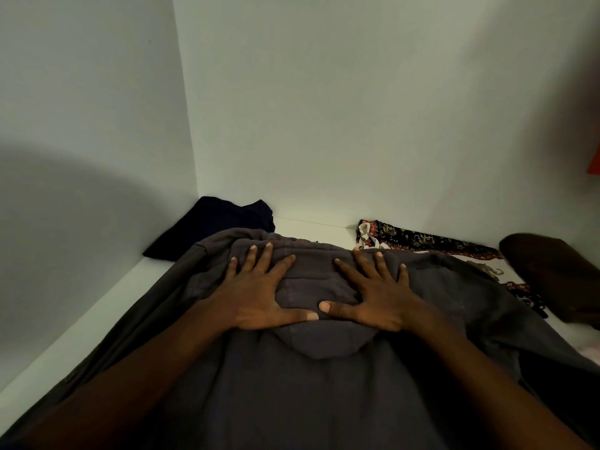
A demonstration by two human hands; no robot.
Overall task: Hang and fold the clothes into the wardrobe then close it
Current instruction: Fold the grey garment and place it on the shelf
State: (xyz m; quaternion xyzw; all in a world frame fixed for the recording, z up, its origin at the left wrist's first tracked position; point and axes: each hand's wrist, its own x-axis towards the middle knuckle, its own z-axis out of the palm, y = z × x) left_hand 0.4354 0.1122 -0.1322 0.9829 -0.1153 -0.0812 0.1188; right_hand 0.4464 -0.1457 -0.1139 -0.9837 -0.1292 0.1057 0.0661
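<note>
Nearest: grey hoodie, spread over the white wardrobe shelf, hood toward the back wall. Left hand and right hand flat on the hood, fingers straight and splayed, thumbs almost touching, gripping nothing. Behind, in the corner: navy garment. To the right: patterned cloth, partly under the hoodie. Probably smoothing before a fold. Press outward from centre, flatten hood first, then bring sleeves in evenly.

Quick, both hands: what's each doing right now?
Left hand: open, fingers spread, pressing flat on the grey hoodie.
Right hand: open, pressing the same hoodie.
</note>
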